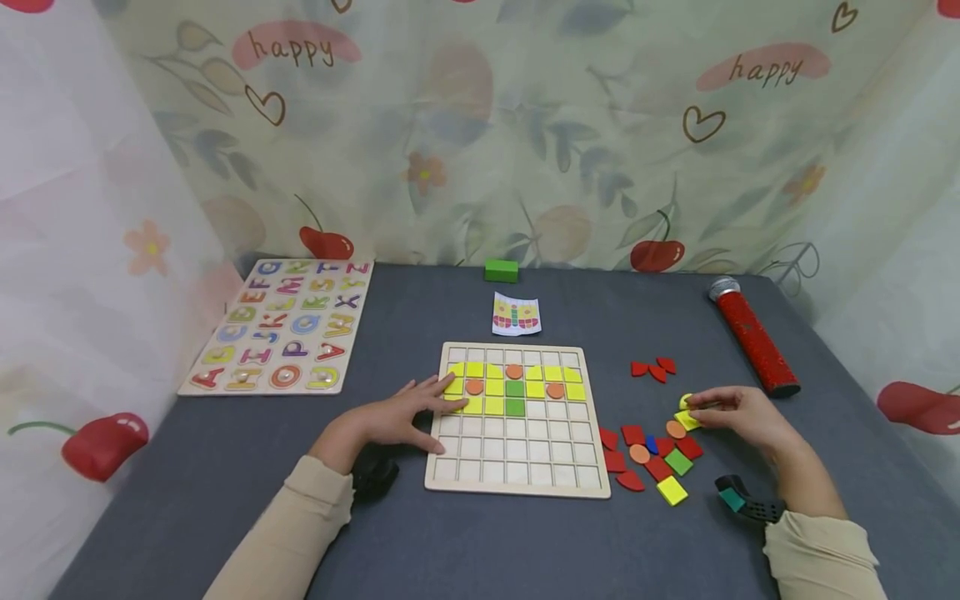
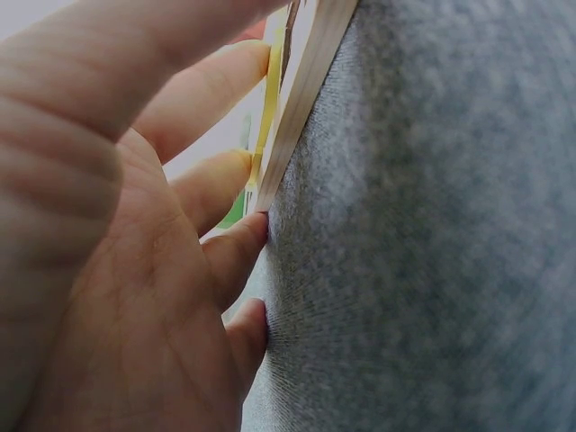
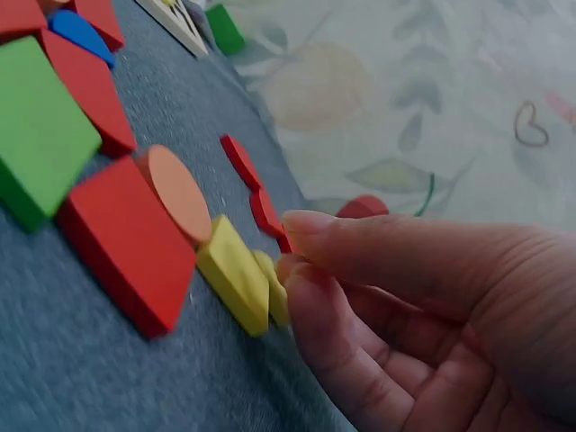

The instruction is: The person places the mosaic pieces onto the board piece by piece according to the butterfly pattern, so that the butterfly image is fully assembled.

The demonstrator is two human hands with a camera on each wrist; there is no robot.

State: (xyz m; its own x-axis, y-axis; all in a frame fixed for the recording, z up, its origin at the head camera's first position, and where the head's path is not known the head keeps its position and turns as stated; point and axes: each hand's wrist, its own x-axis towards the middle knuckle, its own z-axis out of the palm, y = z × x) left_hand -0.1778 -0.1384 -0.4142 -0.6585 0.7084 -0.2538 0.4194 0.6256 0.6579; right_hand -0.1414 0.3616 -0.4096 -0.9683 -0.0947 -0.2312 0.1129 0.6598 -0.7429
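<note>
Right wrist: yellow pieces just beside right fingers.

On the table, the left hand hides part of the board along its left edge and partly covers a yellow square. Right of the board, the right hand obscures part of a rounded yellow piece; whether it is pinched cannot be told. The card toward the table's far edge bears details too small to read. Both sleeves and the table's near edge run out of frame. The left wrist view crops the board and blurs the cloth.
</note>
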